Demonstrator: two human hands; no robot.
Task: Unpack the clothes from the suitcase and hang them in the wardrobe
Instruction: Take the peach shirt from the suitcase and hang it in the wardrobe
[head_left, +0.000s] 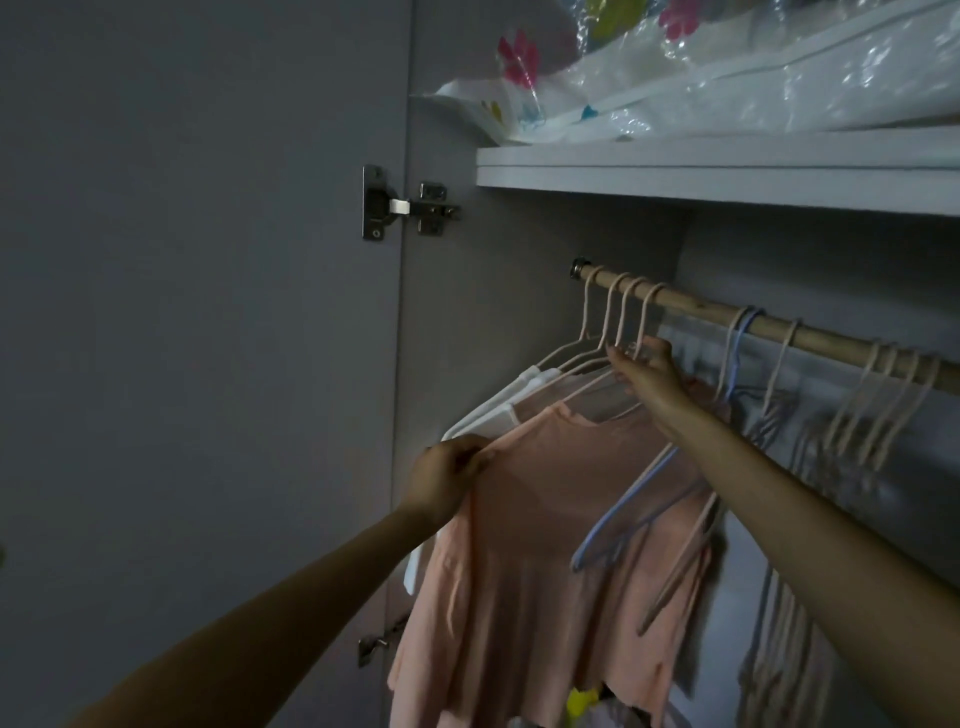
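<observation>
The soft, light peach cotton top (545, 519) hangs mid-frame; left hand (447, 478) pinches its shoulder; right hand (649, 374) grasps the thin pale hanger neck (641, 332); best hold there.

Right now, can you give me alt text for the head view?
A left hand pinches the shoulder of a peach top on a hanger while the right hand grips the hanger's neck just below the wooden wardrobe rail. Empty hangers hang farther right.

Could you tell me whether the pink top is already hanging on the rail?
Yes: the pink top hangs from a hanger hooked over the rail, while the left hand pinches its shoulder.
</observation>
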